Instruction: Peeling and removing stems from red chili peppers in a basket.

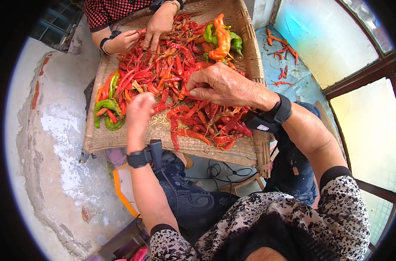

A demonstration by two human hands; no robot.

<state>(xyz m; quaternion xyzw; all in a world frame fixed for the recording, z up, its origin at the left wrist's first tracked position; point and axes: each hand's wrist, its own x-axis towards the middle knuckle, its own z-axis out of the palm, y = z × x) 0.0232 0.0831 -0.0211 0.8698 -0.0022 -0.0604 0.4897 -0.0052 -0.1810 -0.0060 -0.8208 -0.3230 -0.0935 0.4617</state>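
Red chili peppers (156, 69) lie heaped over a woven tray (245, 26) with a thick bound rim. My right hand (219, 85) hovers over the heap's near part, its thumb and index finger curled toward each other; whatever may be between them is too small to make out. Smeared by motion, my left hand (140, 114) is above the tray's near left part, beside green peppers (108, 106). Its fingers cannot be read. Below my right wrist lies a separate pile of red chilies (211, 124), close to the near rim.
Across the tray, another person's hands (158, 28) work in the chilies. An orange pepper (222, 41) and a green pepper (236, 43) sit at the far right. Loose chilies (282, 74) lie on a blue surface by the windows. Black cable (219, 169) coils beneath the tray.
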